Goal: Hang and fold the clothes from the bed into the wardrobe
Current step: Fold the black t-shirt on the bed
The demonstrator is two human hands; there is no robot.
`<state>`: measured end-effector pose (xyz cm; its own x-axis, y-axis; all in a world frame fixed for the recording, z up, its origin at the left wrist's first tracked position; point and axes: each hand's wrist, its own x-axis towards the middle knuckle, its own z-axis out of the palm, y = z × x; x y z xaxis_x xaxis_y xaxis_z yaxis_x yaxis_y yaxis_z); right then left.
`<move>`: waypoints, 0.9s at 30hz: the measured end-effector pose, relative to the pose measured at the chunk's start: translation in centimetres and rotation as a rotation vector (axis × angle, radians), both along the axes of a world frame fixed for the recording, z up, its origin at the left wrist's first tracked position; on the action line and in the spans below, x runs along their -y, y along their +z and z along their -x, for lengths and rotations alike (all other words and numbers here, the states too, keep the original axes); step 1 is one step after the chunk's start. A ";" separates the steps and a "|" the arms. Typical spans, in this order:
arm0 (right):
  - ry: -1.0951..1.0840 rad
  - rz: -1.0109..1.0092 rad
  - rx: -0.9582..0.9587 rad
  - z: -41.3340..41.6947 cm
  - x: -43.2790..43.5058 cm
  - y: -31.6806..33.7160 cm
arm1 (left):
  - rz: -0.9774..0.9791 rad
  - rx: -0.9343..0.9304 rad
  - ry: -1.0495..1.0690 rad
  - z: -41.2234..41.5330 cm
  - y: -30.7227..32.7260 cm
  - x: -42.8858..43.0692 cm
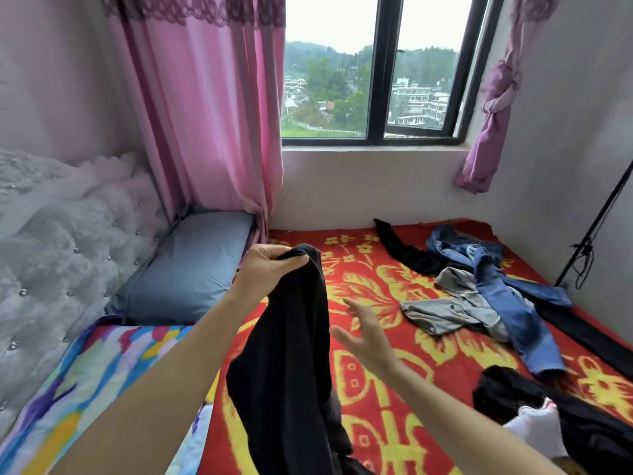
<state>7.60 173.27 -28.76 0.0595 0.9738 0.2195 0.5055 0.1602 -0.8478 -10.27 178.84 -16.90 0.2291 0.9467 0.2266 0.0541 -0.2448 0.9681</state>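
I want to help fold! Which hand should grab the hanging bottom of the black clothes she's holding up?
Probably the right hand. It is open and empty, right beside the black garment. The left hand is already busy pinching the garment's top edge, holding it up over the bed.

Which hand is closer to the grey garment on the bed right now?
Right. The right hand is open, just beside the grey garment but not touching it. The left hand is farther off toward the pillow side, gripping the black garment.
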 end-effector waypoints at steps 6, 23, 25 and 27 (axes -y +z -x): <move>0.017 0.190 0.131 4.0 1.4 -6.3 | -0.101 0.017 0.038 1.2 2.7 0.3; 0.052 0.084 -0.487 -2.0 -6.3 8.2 | -0.119 0.031 0.349 16.1 7.7 3.4; -0.115 -0.049 -0.561 -2.9 -6.2 10.7 | -0.134 -0.024 0.394 16.5 7.5 5.0; -0.199 -0.180 -0.456 -4.5 -5.9 12.9 | -0.133 0.011 0.433 16.5 7.6 6.7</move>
